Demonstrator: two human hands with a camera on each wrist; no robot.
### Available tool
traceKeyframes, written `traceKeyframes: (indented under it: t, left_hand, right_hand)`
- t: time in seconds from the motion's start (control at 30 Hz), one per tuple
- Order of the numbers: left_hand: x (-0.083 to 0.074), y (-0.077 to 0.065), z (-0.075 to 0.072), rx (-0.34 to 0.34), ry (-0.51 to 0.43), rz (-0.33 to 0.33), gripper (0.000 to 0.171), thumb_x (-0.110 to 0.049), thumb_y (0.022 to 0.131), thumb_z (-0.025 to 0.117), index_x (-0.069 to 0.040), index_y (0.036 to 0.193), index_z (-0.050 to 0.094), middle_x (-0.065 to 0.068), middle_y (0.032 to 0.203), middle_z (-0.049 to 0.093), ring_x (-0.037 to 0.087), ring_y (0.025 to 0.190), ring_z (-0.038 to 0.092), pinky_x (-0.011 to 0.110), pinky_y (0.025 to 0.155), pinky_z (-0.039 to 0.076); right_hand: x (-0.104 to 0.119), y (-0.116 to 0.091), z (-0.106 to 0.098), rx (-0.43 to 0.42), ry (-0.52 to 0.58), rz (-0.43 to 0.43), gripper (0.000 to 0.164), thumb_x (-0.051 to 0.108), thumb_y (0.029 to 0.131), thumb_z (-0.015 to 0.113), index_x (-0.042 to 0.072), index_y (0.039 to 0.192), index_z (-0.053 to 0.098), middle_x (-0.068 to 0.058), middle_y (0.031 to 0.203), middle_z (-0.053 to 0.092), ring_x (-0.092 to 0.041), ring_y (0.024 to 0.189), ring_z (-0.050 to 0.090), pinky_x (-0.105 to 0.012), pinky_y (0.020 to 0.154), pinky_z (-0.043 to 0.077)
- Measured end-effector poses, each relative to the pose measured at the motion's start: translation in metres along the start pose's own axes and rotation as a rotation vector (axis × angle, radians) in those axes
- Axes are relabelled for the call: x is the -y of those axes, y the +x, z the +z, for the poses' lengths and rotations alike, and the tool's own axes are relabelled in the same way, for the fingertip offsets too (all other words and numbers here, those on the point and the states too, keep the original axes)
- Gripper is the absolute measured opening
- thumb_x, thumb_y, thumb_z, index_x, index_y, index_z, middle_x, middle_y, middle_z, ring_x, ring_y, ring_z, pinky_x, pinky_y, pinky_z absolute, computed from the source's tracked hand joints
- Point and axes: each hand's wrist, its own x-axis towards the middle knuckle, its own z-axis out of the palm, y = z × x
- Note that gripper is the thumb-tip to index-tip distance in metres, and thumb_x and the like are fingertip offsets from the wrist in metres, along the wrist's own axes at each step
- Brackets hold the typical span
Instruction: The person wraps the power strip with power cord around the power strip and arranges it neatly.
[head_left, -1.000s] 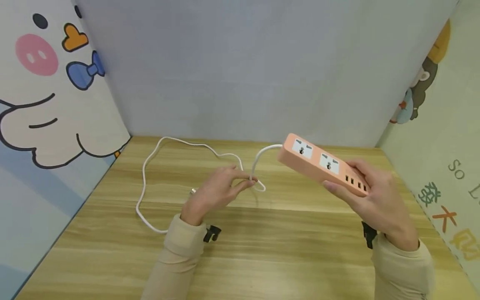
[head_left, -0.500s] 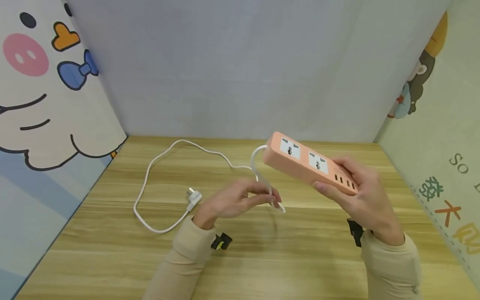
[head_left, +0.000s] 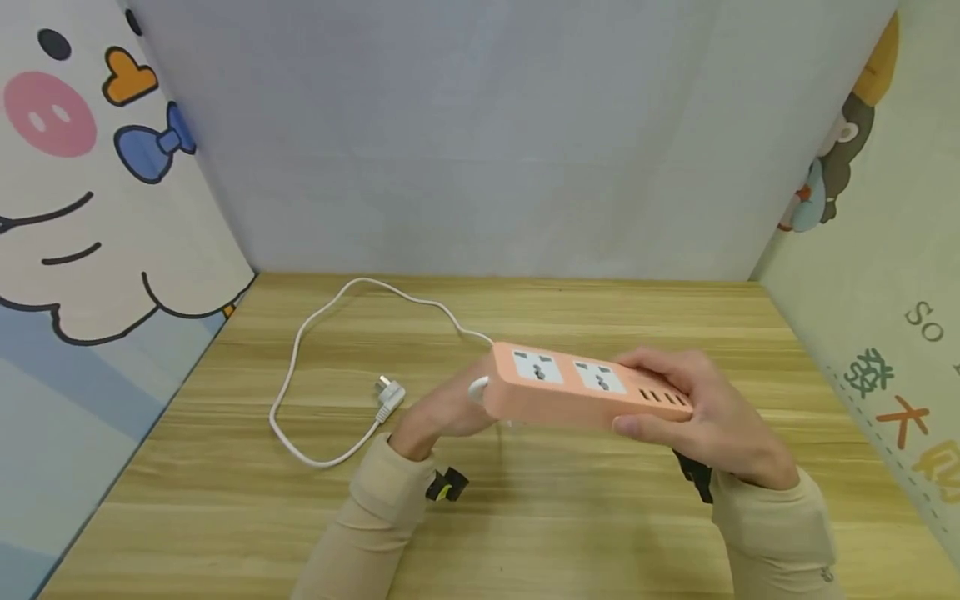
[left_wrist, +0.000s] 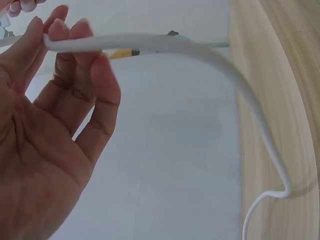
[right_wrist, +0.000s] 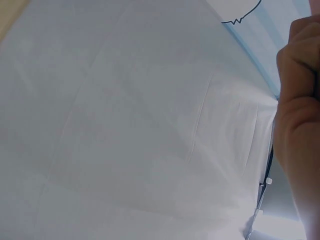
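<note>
Peach plastic fills my right hand (head_left: 697,417): I grip the power strip (head_left: 573,396) by the end with the small slots (head_left: 662,397), holding it over the wooden table (head_left: 570,533) just right of the frame's centre. My left hand (head_left: 453,407), partly hidden behind the strip's left end, pinches the white cable (left_wrist: 135,42) between thumb and fingers. The cable loops through the left of the frame to its plug (head_left: 390,397), which lies near my left sleeve (head_left: 392,482).
</note>
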Motion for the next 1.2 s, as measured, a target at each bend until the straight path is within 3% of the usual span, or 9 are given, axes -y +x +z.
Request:
traceKeyframes:
  t: [0.1,0.17,0.2,0.27,0.37,0.53,0.63,0.8,1.2]
  left_hand:
    - [0.0,-0.003,-0.003,-0.023,0.044,0.066,0.03,-0.001,0.095,0.062,0.004,0.124,0.066,0.019,0.115,0.072,0.012,0.099,0.069,0.027,0.09,0.056]
    - [0.0,-0.003,-0.004,-0.023,0.041,0.089,0.028,0.0,0.091,0.064,0.007,0.118,0.069,0.022,0.112,0.073,0.012,0.093,0.07,0.027,0.086,0.057]
    - [-0.001,-0.003,-0.005,-0.018,0.025,0.08,0.026,0.0,0.092,0.063,0.007,0.116,0.07,0.022,0.109,0.074,0.011,0.087,0.069,0.026,0.082,0.057]
    - [-0.004,-0.002,-0.005,-0.02,-0.034,0.0,0.024,-0.005,0.096,0.063,0.004,0.117,0.072,0.02,0.11,0.075,0.006,0.081,0.066,0.022,0.073,0.055]
    - [-0.008,-0.001,-0.006,-0.075,-0.043,-0.092,0.021,-0.011,0.101,0.062,-0.002,0.113,0.076,0.013,0.106,0.077,0.004,0.075,0.061,0.02,0.066,0.049]
    - [-0.009,-0.002,-0.008,-0.182,-0.007,-0.091,0.017,-0.01,0.098,0.066,-0.003,0.108,0.078,0.011,0.106,0.078,0.007,0.09,0.072,0.022,0.08,0.057]
    - [-0.01,-0.002,-0.007,-0.198,-0.001,-0.071,0.017,-0.01,0.096,0.068,-0.003,0.107,0.079,0.012,0.106,0.077,0.014,0.1,0.075,0.026,0.085,0.059]
    - [-0.011,-0.003,-0.007,-0.226,0.016,-0.057,0.016,-0.009,0.093,0.073,-0.002,0.106,0.079,0.014,0.105,0.077,0.019,0.097,0.076,0.026,0.084,0.06]
    - [-0.018,-0.007,-0.01,-0.398,0.134,-0.01,0.013,-0.013,0.084,0.082,-0.006,0.095,0.082,0.009,0.09,0.079,0.007,0.073,0.071,0.023,0.066,0.056]
  right_hand:
    - [0.0,0.0,0.0,0.059,-0.001,-0.023,0.042,-0.004,0.082,0.076,0.019,0.116,0.069,0.001,0.09,0.069,-0.014,0.072,0.059,-0.029,0.064,0.049]
    - [-0.001,0.0,0.0,0.111,-0.014,-0.045,0.042,-0.001,0.082,0.078,0.02,0.117,0.069,0.004,0.09,0.068,-0.012,0.071,0.059,-0.028,0.064,0.049]
    - [-0.001,0.0,0.001,0.137,-0.021,-0.056,0.043,0.0,0.081,0.079,0.021,0.117,0.069,0.005,0.091,0.069,-0.011,0.071,0.059,-0.027,0.064,0.049]
    - [-0.001,0.0,0.001,0.189,-0.022,-0.081,0.042,0.003,0.081,0.08,0.021,0.117,0.068,0.006,0.092,0.069,-0.009,0.069,0.06,-0.025,0.062,0.05]
    - [-0.001,0.001,0.003,0.237,-0.014,-0.134,0.04,0.005,0.082,0.08,0.021,0.116,0.069,0.007,0.09,0.07,-0.006,0.066,0.059,-0.022,0.057,0.048]
    - [0.0,0.001,0.005,0.281,-0.02,-0.186,0.039,0.007,0.082,0.081,0.022,0.116,0.069,0.009,0.09,0.07,-0.002,0.064,0.059,-0.019,0.055,0.047]
    - [0.0,0.0,0.006,0.307,-0.046,-0.165,0.037,0.011,0.083,0.082,0.024,0.115,0.069,0.011,0.091,0.07,-0.001,0.066,0.06,-0.019,0.056,0.047]
    - [0.001,-0.001,0.008,0.334,-0.11,-0.067,0.032,0.021,0.085,0.083,0.029,0.113,0.069,0.015,0.09,0.07,0.0,0.066,0.06,-0.019,0.057,0.048]
    - [-0.002,0.005,0.017,0.292,-0.261,-0.045,0.022,0.04,0.084,0.084,0.034,0.097,0.067,0.022,0.075,0.061,0.006,0.057,0.05,-0.016,0.05,0.041]
